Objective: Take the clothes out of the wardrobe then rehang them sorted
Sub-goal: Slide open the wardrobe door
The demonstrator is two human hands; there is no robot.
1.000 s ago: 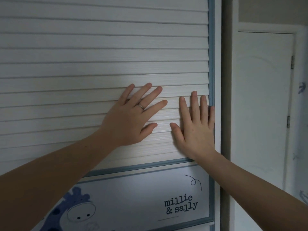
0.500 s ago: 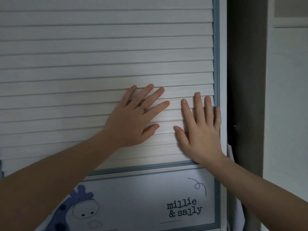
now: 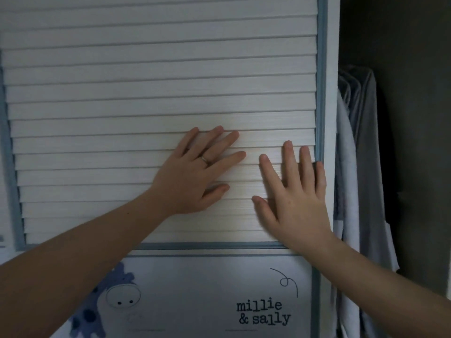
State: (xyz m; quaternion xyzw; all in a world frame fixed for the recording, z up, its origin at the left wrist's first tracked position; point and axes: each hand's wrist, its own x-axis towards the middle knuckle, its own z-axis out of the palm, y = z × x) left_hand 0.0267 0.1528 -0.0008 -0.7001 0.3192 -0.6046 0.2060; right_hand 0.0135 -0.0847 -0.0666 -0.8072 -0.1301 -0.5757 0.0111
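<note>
We press both palms on the slatted white wardrobe door (image 3: pixel 158 81). On its lower panel (image 3: pixel 195 284), a blue cartoon animal (image 3: pixel 107 301) sits at the left and black lettering (image 3: pixel 263 313) reads "millie & sally". Our left hand (image 3: pixel 192 181), a ring (image 3: pixel 204 159) on one finger, lies flat on the slats, fingers straight and spread, gripping nothing. Just beside it, our right hand (image 3: pixel 297 203) lies equally flat, little finger at the door's blue edge strip (image 3: pixel 321 93). Right of the door, pale clothes (image 3: pixel 361 167) hang in the dark opening.
</note>
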